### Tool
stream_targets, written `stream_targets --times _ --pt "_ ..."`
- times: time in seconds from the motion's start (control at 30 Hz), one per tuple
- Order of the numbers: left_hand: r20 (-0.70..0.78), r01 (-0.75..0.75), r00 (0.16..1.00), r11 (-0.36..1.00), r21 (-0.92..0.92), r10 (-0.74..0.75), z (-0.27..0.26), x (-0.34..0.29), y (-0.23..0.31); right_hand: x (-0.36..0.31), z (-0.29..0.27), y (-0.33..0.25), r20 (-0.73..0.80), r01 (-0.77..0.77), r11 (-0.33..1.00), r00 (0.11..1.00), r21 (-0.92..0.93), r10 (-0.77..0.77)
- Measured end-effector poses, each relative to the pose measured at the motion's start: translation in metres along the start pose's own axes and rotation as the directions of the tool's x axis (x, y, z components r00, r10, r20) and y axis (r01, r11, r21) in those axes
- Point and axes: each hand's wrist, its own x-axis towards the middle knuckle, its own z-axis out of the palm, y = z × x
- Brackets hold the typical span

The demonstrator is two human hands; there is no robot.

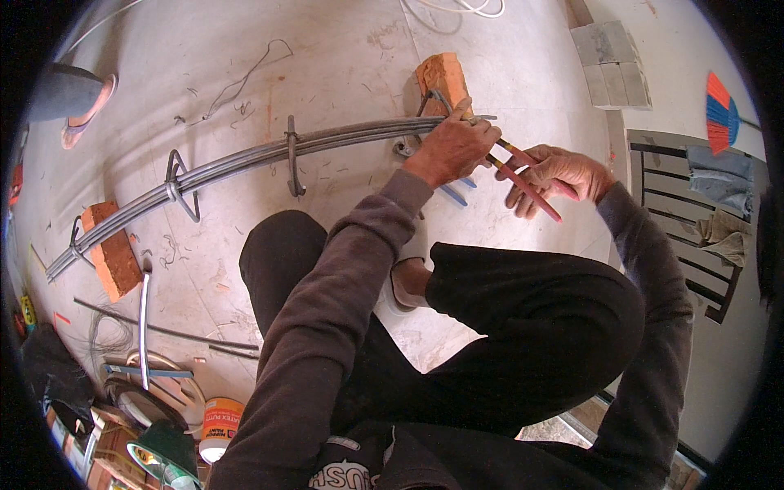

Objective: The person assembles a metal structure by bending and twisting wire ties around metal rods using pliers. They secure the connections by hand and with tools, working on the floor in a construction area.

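A bundle of long grey steel bars (233, 167) runs across the floor, with several bent steel stirrups (292, 155) around it. At its right end, my left hand (459, 147) is closed over the bars, hiding what lies under its fingers. Just right of it, my right hand (559, 175) grips pincers with red handles (529, 193), spread apart; their jaws are hidden by my left hand. A tool with blue handles (454, 196) lies on the floor below my left hand. Orange bricks (445, 79) prop the bars near both ends.
A person's foot (88, 110) stands at far left. Lower left are coiled wire (110, 333), loose bars, a white-and-orange tub (220, 420) and a green container (166, 453). Grey blocks (611, 65) sit at far right, with a dark metal rack (682, 216) holding cloths nearby.
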Motion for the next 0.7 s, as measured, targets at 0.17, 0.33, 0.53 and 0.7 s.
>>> stream_targets --times 0.17,0.33,0.53,0.7 --pt "-0.075 0.083 0.993 0.996 -0.042 -0.086 -0.008 -0.006 -0.011 0.009 0.022 0.027 -0.036 0.020 0.991 0.999 0.129 -0.016" --pt "0.049 0.358 0.934 0.930 -0.082 -0.355 -0.017 -0.030 -0.057 0.006 0.027 0.019 -0.193 -0.075 0.993 0.980 -0.095 0.055" --pt "0.071 0.359 0.932 0.929 -0.088 -0.354 -0.008 -0.028 -0.063 0.022 0.027 0.032 -0.421 -0.403 0.135 0.809 -0.905 -0.411" --pt "0.042 0.355 0.935 0.931 -0.084 -0.352 -0.004 -0.028 -0.064 0.018 0.009 0.053 -0.155 -0.510 -0.238 0.613 -0.826 -0.775"
